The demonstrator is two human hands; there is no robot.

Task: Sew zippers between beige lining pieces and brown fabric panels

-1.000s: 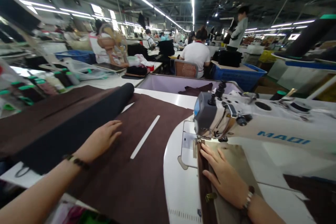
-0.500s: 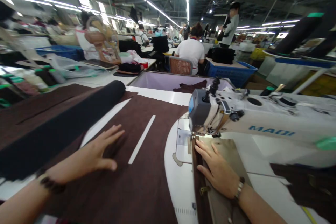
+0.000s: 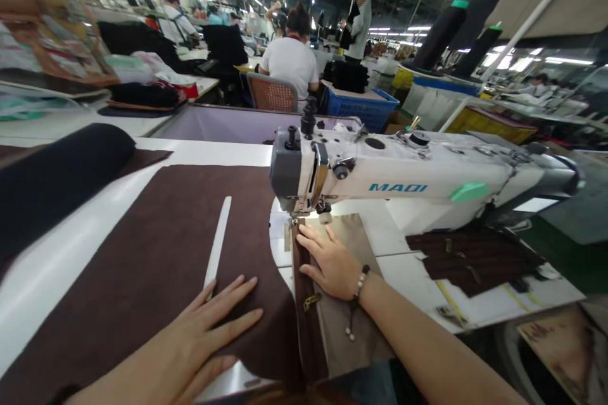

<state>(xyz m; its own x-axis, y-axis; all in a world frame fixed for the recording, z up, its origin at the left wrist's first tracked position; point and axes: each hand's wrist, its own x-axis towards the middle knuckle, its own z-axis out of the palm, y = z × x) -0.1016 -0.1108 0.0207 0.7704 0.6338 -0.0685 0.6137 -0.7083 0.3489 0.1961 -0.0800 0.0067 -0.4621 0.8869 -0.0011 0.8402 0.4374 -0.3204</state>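
Observation:
My left hand [image 3: 216, 326] lies spread on a large brown fabric panel [image 3: 156, 228], its fingers near the lower end of a narrow slot showing white. To the right, my right hand [image 3: 332, 262] rests flat with fingers extended on a beige fabric piece [image 3: 354, 310] and the brown zipper strip [image 3: 304, 329] along its left edge. A brass zipper pull [image 3: 312, 301] sits just below that hand. The strip's far end is under the head of a white sewing machine [image 3: 351, 168]; the needle point is too small to make out. Neither hand grips anything.
A dark fabric roll [image 3: 71, 161] lies on the left of the table. Brown zipper pieces [image 3: 475, 259] are piled at the right. Beyond the table are a lilac-lined bin [image 3: 213, 123], a blue crate [image 3: 363, 107] and a seated person [image 3: 292, 63]. Thread cones [image 3: 439, 35] stand behind the machine.
The view has swung right. My left hand has moved right and nearer across the brown panel, to the slot's lower end. My right hand stays on the zipper strip and beige fabric.

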